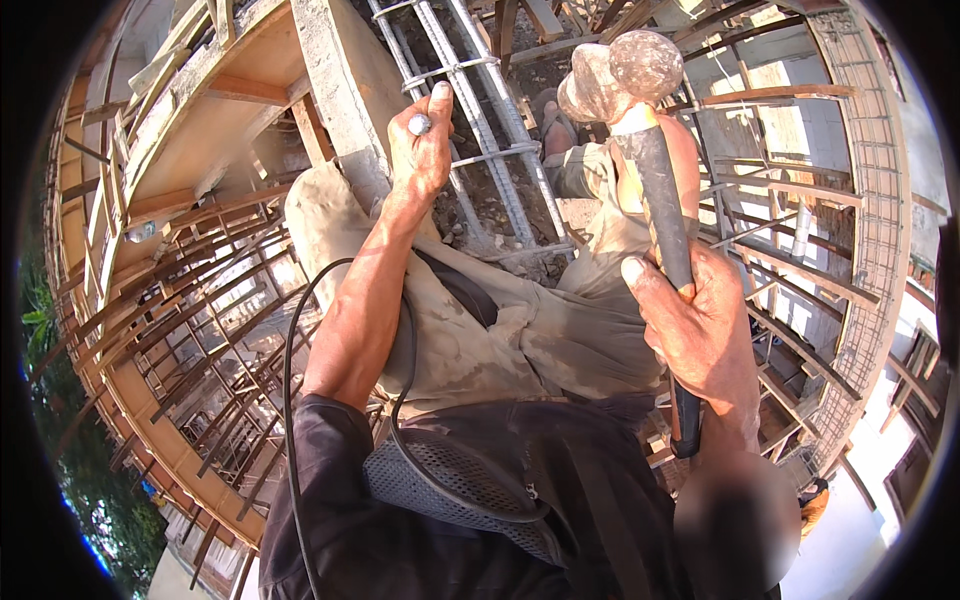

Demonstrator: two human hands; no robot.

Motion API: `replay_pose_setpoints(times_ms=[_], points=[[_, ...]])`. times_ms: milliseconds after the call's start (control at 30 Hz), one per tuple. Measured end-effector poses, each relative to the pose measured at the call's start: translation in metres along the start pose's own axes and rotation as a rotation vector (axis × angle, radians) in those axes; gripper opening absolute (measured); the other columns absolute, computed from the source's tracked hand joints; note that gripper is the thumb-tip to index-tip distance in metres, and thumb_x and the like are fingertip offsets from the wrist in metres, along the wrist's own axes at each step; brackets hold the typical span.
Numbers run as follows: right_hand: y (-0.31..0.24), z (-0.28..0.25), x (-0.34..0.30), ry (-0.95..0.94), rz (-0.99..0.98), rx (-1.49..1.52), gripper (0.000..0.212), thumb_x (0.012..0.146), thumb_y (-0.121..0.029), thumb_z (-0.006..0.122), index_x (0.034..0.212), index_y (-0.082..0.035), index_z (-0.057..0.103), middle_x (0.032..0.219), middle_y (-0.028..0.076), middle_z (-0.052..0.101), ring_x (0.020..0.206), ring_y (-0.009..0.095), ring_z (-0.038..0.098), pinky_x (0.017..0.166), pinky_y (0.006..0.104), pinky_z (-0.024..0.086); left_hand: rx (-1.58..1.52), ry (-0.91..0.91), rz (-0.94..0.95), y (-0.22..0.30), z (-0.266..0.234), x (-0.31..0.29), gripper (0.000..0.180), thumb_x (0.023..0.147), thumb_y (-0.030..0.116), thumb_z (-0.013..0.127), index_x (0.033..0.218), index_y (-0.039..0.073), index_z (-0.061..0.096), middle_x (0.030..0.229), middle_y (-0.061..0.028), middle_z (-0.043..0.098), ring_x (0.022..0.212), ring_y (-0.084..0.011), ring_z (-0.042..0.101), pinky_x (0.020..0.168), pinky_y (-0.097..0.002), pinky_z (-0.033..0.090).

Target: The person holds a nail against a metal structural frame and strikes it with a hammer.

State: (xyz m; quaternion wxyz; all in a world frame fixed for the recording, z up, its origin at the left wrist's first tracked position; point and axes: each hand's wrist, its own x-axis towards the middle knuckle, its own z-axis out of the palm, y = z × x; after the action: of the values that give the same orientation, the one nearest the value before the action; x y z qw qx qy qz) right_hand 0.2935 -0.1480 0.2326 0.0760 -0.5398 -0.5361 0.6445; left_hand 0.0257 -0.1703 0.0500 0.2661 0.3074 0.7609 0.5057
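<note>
My left hand (420, 155) is closed around a metal rod (420, 124), of which only the round grey end shows, pointing up at me. Its shaft is hidden by the fist, so I cannot tell its full shape. Beside that hand runs a bundle of ribbed steel bars (490, 150), tied with cross stirrups. My right hand (700, 320) wraps round the black handle of a hammer (655, 190). The hammer's thick, crusted head is raised at the upper right, above my bent leg.
A concrete-smeared wooden board (340, 90) stands left of the bars. Curved plywood formwork (220, 110) rises at the left. Many wooden props (230, 370) and crosspieces lie below on both sides. A black cable (290, 400) loops over my left arm. Steel mesh lines the curved right edge (875, 200).
</note>
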Motion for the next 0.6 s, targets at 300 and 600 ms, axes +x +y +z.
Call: replay_pose_setpoints(times_ms=[300, 600], points=[[-0.025, 0.029, 0.023, -0.03, 0.057, 0.026, 0.012, 0.096, -0.007, 0.063, 0.086, -0.001, 0.058, 0.066, -0.007, 0.04, 0.062, 0.002, 0.033, 0.053, 0.0239, 0.028, -0.382, 0.127, 0.093, 0.085, -0.022, 0.071, 0.037, 0.102, 0.035, 0.058, 0.078, 0.007, 0.058, 0.055, 0.0056, 0.049, 0.048, -0.0068, 0.043, 0.045, -0.0279, 0.033], [-0.06, 0.055, 0.031, -0.095, 0.058, -0.01, 0.007, 0.097, -0.005, 0.061, 0.096, 0.002, 0.061, 0.07, -0.004, 0.049, 0.062, 0.001, 0.043, 0.052, 0.0222, 0.035, 0.002, -0.041, 0.137, -0.015, 0.005, 0.078, 0.028, 0.097, 0.023, 0.06, 0.101, -0.002, 0.071, 0.087, -0.0081, 0.072, 0.079, -0.0145, 0.061, 0.074, -0.0321, 0.049]])
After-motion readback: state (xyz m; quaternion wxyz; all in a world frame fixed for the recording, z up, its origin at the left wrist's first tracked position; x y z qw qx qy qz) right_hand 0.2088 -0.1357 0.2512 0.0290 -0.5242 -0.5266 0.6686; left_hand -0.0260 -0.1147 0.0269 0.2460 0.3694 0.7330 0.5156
